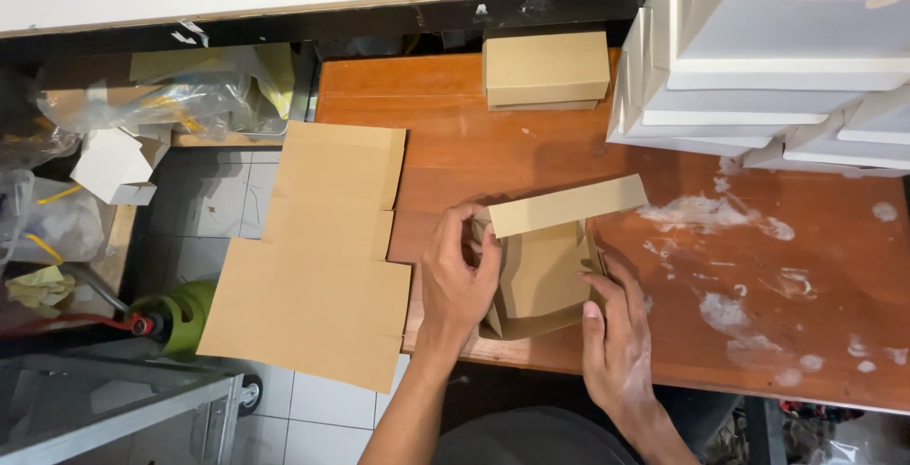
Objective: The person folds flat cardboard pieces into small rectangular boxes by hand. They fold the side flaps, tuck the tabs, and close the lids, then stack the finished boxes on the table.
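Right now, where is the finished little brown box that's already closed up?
In the head view, the closed brown box sits at the far edge of the wooden table, just left of the stack of white boxes and beyond both hands.
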